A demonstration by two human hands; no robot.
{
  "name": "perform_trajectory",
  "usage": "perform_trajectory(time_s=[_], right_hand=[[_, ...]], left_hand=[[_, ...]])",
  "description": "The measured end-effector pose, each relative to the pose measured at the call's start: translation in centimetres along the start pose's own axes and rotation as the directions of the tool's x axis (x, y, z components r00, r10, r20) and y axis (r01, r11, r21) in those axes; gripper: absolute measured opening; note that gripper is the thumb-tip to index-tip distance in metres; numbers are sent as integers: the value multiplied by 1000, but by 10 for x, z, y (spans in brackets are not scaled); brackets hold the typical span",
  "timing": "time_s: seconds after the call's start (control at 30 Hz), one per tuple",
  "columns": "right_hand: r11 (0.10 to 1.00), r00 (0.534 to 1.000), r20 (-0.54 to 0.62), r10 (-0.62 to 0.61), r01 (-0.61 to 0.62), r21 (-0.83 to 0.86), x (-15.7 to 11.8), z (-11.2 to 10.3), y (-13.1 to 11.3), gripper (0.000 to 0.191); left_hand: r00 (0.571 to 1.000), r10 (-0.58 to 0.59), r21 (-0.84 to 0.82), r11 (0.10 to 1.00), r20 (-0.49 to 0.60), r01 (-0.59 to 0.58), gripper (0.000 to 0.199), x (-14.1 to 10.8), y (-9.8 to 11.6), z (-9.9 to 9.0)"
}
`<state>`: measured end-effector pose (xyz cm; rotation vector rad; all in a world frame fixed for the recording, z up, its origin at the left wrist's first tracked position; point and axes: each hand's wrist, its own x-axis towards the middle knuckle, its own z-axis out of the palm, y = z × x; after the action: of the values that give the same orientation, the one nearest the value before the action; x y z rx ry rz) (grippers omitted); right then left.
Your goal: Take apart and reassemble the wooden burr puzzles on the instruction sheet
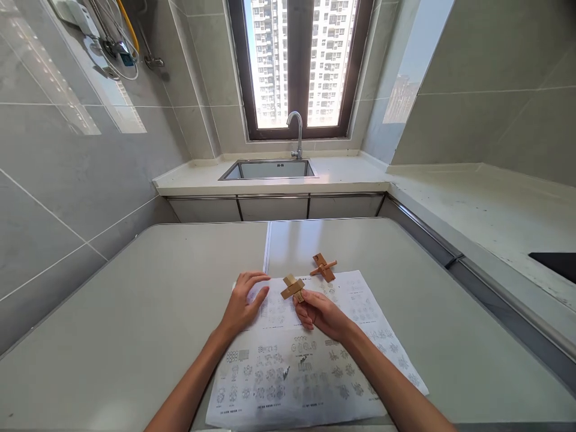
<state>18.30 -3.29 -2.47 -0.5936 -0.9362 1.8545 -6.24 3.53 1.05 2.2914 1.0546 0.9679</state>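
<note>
My right hand (320, 313) pinches a small wooden puzzle (293, 288) made of crossed light-brown pieces, held above a printed sheet (288, 384). Beside it, my left hand (246, 302) rests near the sheet's upper left, fingers spread and nothing in them. A second, darker wooden puzzle (323, 267) lies at the sheet's top edge, a thin rod-like piece crossing its flat pieces. Rows of small line drawings and diagrams cover the paper. My right fingers hide part of the held puzzle.
The sheet lies on a pale table (135, 336) with a seam down its far half. Behind stands a counter with a sink (270, 170) and a tap (297, 135) under a window. A long counter (504, 210) runs along the right, with a black flat object (555, 264).
</note>
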Motion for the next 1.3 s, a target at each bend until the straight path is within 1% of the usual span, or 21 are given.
perform_trajectory(time_s=[0.1, 0.13, 0.2, 0.27, 0.33, 0.37, 0.4, 0.43, 0.5, 0.53, 0.6, 0.7, 0.73, 0.8, 0.87, 0.93, 1.0, 1.07, 1.17, 1.3], right_hand=[[999, 999, 46, 25, -23, -37, -2, 3, 1, 43], [998, 998, 55, 29, -26, -50, -2, 3, 1, 43], [997, 998, 62, 29, -25, -72, -2, 4, 3, 42], [993, 999, 52, 11, -5, -115, 0, 5, 4, 40], [970, 999, 13, -35, 37, -240, 1, 5, 6, 37], [938, 997, -22, -78, 66, -340, 2, 5, 6, 37], [883, 989, -64, -137, 92, -461, 2, 6, 7, 36], [804, 973, -105, -205, 106, -585, 3, 6, 8, 35], [616, 931, -159, -329, 84, -783, 3, 8, 10, 34], [521, 911, -170, -376, 56, -852, 2, 9, 11, 34], [360, 881, -175, -440, -6, -933, 1, 11, 13, 36], [164, 842, -146, -520, -69, -984, 1, 13, 17, 36], [113, 834, -129, -536, -81, -990, 1, 13, 18, 34], [41, 825, -106, -555, -100, -994, 0, 13, 20, 32], [1, 815, -107, -570, -129, -992, 1, 12, 22, 33], [-24, 799, -120, -589, -166, -986, 1, 10, 24, 35], [-48, 787, -126, -604, -194, -980, 2, 8, 25, 36], [-71, 784, -116, -610, -199, -977, 2, 7, 26, 35], [-98, 783, -85, -616, -184, -978, 3, 8, 26, 34], [-133, 777, -57, -627, -179, -975, 3, 10, 25, 33]], left_hand=[[994, 69, -108, 992, 90, -59, 24, -1, 15, 13], [989, 80, -153, 986, 123, -61, 22, -2, 19, 16], [982, 86, -220, 974, 166, -48, 19, -3, 25, 20], [982, 64, -253, 967, 175, -18, 21, -4, 28, 20], [985, 35, -268, 963, 167, 11, 21, -4, 30, 20], [987, 21, -269, 963, 160, 23, 20, -5, 30, 19], [988, 8, -264, 964, 153, 33, 21, -5, 30, 19], [989, -3, -256, 966, 148, 41, 21, -5, 29, 19], [989, -21, -237, 970, 144, 55, 23, -5, 29, 20], [989, -27, -231, 971, 144, 60, 24, -6, 29, 21], [989, -35, -224, 972, 141, 66, 24, -7, 30, 23], [992, -25, -198, 979, 124, 49, 22, -9, 33, 27], [993, -16, -184, 982, 116, 38, 22, -10, 34, 28], [996, -4, -141, 990, 88, 16, 20, -12, 35, 30], [999, -3, -64, 998, 42, 6, 20, -14, 34, 32], [1000, -4, 46, 999, -10, 4, 21, -15, 29, 32], [999, 7, 163, 987, -40, -1, 24, -14, 24, 31], [999, 21, 257, 966, -43, -10, 28, -12, 18, 29], [998, 48, 354, 935, -32, -33, 29, -9, 13, 25], [995, 94, 401, 911, 19, -94, 26, -8, 13, 26]])
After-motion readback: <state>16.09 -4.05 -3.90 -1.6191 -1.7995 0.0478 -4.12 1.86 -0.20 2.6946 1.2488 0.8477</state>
